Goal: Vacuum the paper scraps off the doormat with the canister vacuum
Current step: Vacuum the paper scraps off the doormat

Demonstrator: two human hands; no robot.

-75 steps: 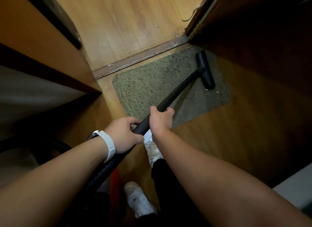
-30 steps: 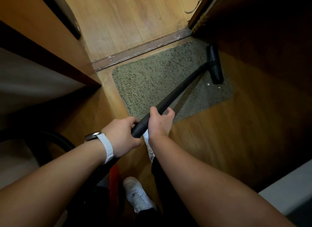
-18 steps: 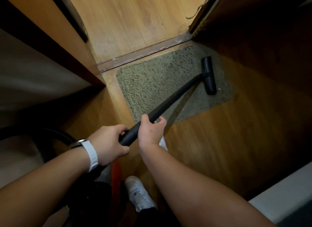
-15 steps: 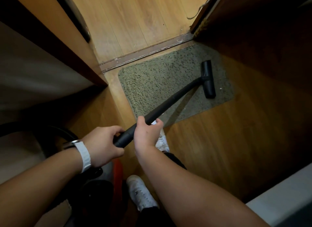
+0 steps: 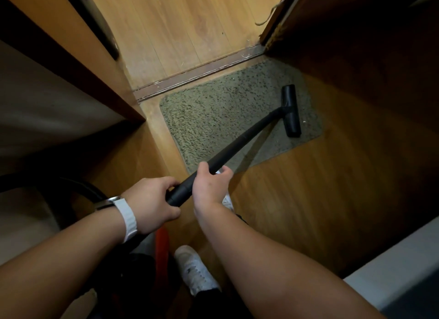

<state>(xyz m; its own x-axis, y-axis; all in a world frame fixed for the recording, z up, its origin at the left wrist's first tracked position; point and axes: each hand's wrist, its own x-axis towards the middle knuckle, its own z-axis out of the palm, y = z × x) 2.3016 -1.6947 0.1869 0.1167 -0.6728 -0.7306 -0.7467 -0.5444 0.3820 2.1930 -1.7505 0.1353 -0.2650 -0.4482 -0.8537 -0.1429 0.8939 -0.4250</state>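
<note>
A grey-green speckled doormat [image 5: 213,114] lies on the wood floor just inside a metal threshold strip. The black vacuum wand [image 5: 240,143] slants across it, and its black floor nozzle [image 5: 291,110] rests on the mat's right part. One small white paper scrap [image 5: 303,122] lies just right of the nozzle, and a tiny one [image 5: 233,79] sits near the mat's far edge. My left hand [image 5: 152,203] grips the wand's lower end. My right hand [image 5: 210,185] grips the wand just above it.
A wooden cabinet [image 5: 59,64] stands close on the left and a dark wooden door or wall [image 5: 370,64] on the right. The black hose [image 5: 78,190] loops at lower left. The canister's orange and dark body [image 5: 161,245] sits by my white shoes [image 5: 194,268].
The nozzle went out to the mat's far right corner, then came back toward me along the right side. My hands have drawn back and left with the wand.
</note>
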